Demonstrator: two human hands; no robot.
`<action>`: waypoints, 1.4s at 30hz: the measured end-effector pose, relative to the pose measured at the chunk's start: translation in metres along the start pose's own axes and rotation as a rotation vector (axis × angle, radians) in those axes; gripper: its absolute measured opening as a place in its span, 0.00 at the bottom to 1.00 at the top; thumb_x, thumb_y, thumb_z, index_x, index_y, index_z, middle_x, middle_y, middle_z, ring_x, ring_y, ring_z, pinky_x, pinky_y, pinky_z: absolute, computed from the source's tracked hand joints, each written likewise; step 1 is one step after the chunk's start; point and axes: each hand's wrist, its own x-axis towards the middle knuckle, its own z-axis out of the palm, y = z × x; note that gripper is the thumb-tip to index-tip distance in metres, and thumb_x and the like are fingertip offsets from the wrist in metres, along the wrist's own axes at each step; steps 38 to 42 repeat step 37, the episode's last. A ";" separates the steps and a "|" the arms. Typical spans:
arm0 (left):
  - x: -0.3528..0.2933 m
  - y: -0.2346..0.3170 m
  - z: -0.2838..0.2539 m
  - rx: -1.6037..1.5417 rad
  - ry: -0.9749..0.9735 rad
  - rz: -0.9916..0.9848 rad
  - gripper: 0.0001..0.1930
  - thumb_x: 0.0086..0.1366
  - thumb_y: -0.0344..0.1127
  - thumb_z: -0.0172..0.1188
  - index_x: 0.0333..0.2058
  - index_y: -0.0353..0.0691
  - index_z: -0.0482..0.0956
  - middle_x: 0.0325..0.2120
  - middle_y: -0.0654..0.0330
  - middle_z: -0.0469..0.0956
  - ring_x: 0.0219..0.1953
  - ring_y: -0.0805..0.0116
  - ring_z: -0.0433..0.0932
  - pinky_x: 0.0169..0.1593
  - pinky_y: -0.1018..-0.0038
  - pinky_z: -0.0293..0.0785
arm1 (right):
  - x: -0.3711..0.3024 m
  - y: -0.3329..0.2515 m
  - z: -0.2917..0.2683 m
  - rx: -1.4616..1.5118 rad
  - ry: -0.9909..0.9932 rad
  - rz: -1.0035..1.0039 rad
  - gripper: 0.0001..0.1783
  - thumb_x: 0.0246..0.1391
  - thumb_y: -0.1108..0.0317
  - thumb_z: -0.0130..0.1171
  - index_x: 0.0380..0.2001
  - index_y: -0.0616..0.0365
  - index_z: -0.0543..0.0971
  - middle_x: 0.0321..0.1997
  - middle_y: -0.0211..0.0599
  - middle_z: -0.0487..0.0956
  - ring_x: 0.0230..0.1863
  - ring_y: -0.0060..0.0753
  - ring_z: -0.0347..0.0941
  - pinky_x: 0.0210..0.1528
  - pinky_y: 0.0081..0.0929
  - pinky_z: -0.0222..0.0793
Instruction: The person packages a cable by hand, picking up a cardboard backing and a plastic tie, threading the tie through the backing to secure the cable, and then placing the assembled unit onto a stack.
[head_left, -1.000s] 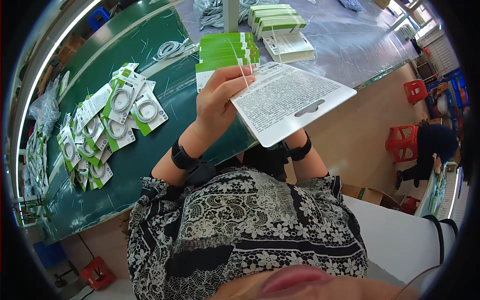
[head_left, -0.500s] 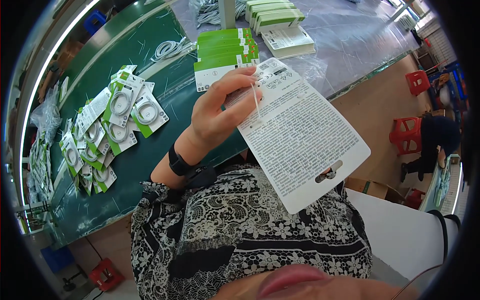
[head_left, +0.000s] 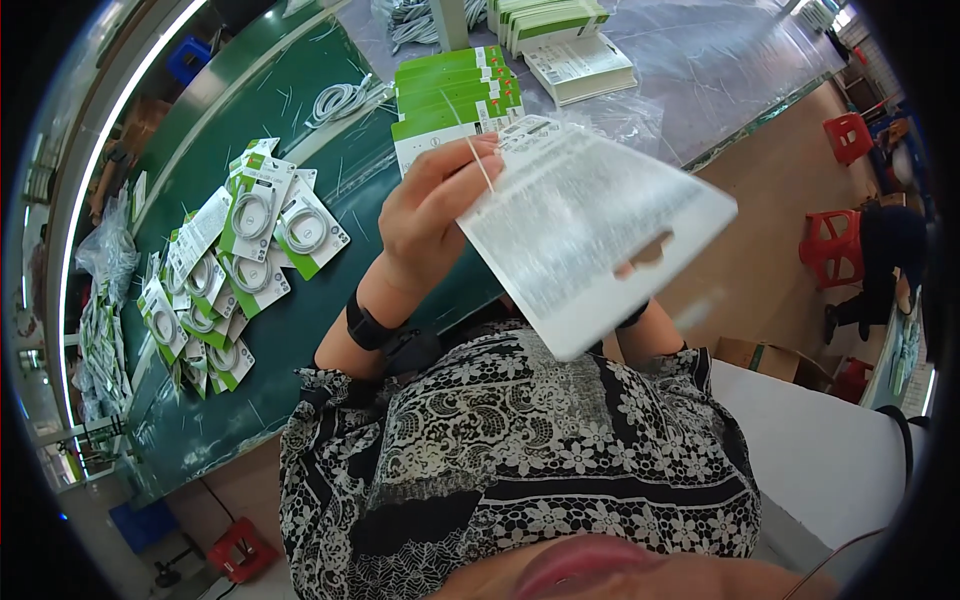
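Note:
My left hand (head_left: 432,205) is closed in a pinch at the upper left edge of a white blister-pack backing card (head_left: 600,225). A thin white plastic tie (head_left: 468,140) runs between its fingertips and down to the card's edge. Tilted and smeared by motion, the card shows its printed back, with a hang slot at the lower right. Behind it my right hand (head_left: 625,269) is mostly hidden; a bit of skin shows through the slot, and the right forearm (head_left: 650,335) comes out below. What those fingers do cannot be seen.
A heap of carded cables (head_left: 250,240) lies left on the green table (head_left: 230,440). One coiled cable (head_left: 340,102) rests farther back. Overlapping green-and-white cards (head_left: 450,85) lie ahead, beside stacked cards (head_left: 580,68). Red stools (head_left: 832,248) and another person (head_left: 880,260) are at right.
The card has swung upward and tipped away, its lower edge rising. My left hand has shifted slightly left, and the tie now sticks up past its fingers. The right forearm has come into view.

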 end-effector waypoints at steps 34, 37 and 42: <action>-0.030 -0.019 0.034 -0.418 0.245 -0.685 0.15 0.62 0.25 0.60 0.48 0.31 0.72 0.37 0.63 0.79 0.38 0.78 0.74 0.42 0.81 0.71 | 0.054 -0.003 0.025 -2.032 -0.104 -0.444 0.08 0.44 0.77 0.63 0.30 0.57 0.79 0.23 0.35 0.72 0.24 0.38 0.71 0.26 0.31 0.68; -0.033 -0.020 0.032 -0.316 0.207 -0.689 0.17 0.61 0.26 0.61 0.49 0.33 0.72 0.37 0.61 0.79 0.38 0.78 0.74 0.42 0.80 0.71 | 0.053 -0.002 0.027 -2.015 -0.098 -0.423 0.08 0.44 0.77 0.63 0.30 0.57 0.78 0.24 0.36 0.72 0.24 0.39 0.71 0.27 0.31 0.69; -0.033 -0.020 0.032 -0.316 0.207 -0.689 0.17 0.61 0.26 0.61 0.49 0.33 0.72 0.37 0.61 0.79 0.38 0.78 0.74 0.42 0.80 0.71 | 0.053 -0.002 0.027 -2.015 -0.098 -0.423 0.08 0.44 0.77 0.63 0.30 0.57 0.78 0.24 0.36 0.72 0.24 0.39 0.71 0.27 0.31 0.69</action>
